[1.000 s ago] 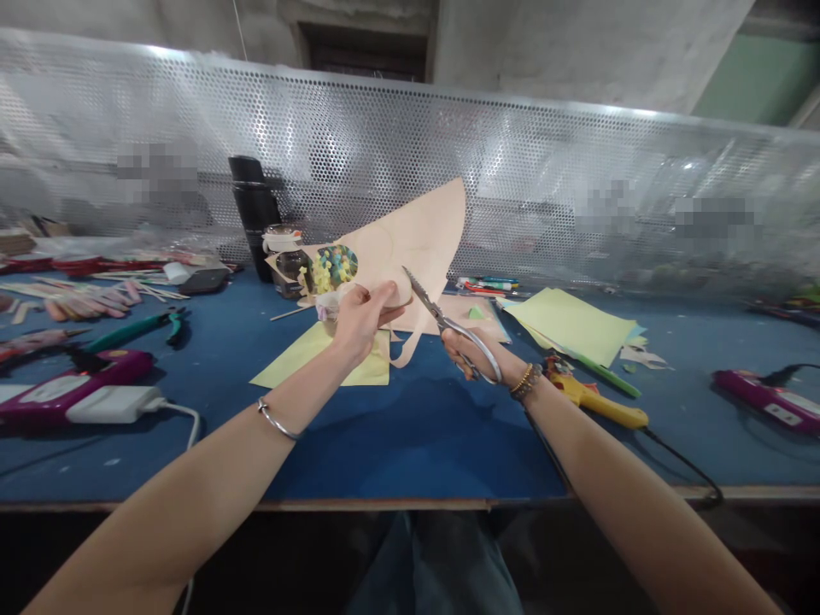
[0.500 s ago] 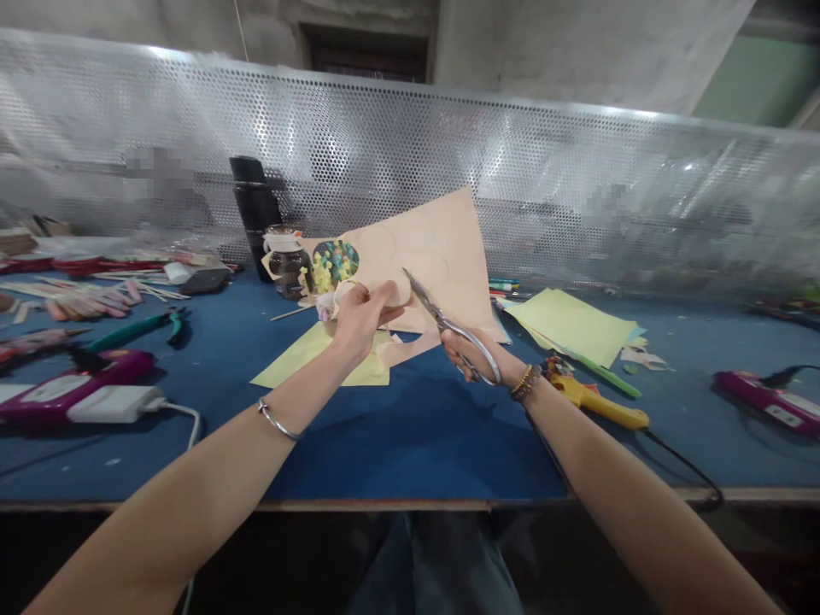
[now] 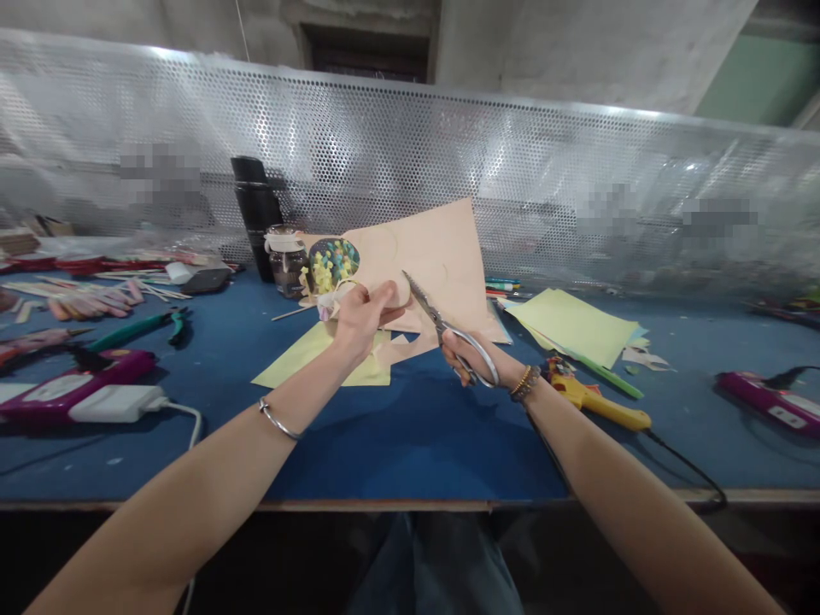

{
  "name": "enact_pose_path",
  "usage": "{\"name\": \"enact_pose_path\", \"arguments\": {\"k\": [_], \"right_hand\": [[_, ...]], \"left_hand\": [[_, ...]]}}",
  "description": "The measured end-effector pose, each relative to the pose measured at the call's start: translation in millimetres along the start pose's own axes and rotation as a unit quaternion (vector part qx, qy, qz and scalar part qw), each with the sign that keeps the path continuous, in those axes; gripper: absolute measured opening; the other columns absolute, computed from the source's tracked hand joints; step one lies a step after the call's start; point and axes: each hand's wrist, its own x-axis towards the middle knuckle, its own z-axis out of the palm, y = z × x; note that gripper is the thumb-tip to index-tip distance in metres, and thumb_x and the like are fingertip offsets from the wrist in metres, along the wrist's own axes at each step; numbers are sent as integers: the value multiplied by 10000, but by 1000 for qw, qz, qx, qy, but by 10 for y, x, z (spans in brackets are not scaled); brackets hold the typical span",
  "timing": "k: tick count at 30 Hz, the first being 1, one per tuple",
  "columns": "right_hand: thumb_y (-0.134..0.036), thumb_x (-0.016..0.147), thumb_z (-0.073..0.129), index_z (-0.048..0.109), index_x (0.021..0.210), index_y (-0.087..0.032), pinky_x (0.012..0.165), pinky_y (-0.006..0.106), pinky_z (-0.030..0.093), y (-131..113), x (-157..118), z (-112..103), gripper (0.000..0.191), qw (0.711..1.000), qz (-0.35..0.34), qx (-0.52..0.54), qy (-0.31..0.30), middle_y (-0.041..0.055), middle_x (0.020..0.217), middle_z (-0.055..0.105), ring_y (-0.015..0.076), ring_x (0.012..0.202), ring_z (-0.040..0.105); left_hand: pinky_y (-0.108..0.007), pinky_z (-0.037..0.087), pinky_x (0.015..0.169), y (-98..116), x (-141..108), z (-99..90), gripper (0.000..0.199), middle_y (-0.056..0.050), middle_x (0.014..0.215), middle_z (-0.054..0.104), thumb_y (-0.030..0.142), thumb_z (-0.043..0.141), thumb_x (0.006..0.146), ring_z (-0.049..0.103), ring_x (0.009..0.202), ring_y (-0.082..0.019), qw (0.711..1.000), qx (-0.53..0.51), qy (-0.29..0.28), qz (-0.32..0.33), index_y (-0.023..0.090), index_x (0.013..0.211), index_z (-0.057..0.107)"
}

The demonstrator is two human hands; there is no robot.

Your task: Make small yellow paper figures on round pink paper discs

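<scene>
My left hand [image 3: 360, 320] pinches a beige sheet of paper [image 3: 448, 235] by a small rounded part at its lower left. Faint curved outlines show on the sheet, which stands tilted above the table. My right hand [image 3: 459, 354] grips metal scissors [image 3: 425, 299] by the handles. Their blades point up and left, with the tip beside the rounded paper part near my left fingertips. I cannot tell whether the blades are cutting. Under my left hand lies a yellow-green sheet [image 3: 298, 359]. Just behind that hand is a round piece with yellow and teal flowers [image 3: 334, 263].
A black bottle [image 3: 254, 218] and a small jar [image 3: 285, 260] stand behind my left hand. Teal pliers [image 3: 137, 330] and a purple power strip [image 3: 96, 384] lie left. To the right are yellow-green sheets [image 3: 573, 323], a yellow glue gun [image 3: 602, 404] and another purple strip [image 3: 765, 401].
The beige sheet's upper right corner has dropped slightly, and its surface leans a little differently. Both hands and the scissors stay almost in place.
</scene>
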Motion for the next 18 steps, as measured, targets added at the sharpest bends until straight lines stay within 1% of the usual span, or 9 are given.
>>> {"name": "enact_pose_path", "arguments": {"k": [4, 9, 13, 18], "right_hand": [[-743, 809, 377, 412, 668, -197, 388, 218, 462, 46, 11, -7, 566, 999, 6, 29, -12, -72, 527, 367, 58, 381, 384], [-753, 814, 344, 387, 646, -203, 444, 240, 485, 98, 45, -23, 577, 996, 15, 72, -41, -80, 514, 324, 57, 388, 338], [-743, 828, 332, 403, 640, -201, 455, 261, 499, 115, 66, -35, 578, 998, -3, 59, -35, -65, 524, 351, 66, 396, 364], [-734, 834, 338, 406, 625, -206, 444, 278, 501, 117, 71, -38, 572, 998, -25, 42, -26, -56, 512, 351, 75, 392, 367]], "left_hand": [[-317, 580, 682, -21, 1, -2, 226, -42, 783, 662, 274, 745, 689, 696, 741, -200, 1000, 16, -19, 7, 159, 740, 557], [-296, 587, 634, -42, -34, 19, 281, -27, 714, 638, 257, 745, 707, 699, 705, -196, 999, 30, -21, -8, 177, 691, 476], [-266, 582, 604, -29, -60, 42, 245, -39, 724, 638, 240, 716, 730, 697, 668, -181, 998, 55, -38, -19, 156, 724, 486], [-237, 573, 582, -8, -66, 49, 189, -52, 762, 652, 217, 684, 745, 695, 644, -162, 996, 59, -57, -24, 128, 764, 518]]}}
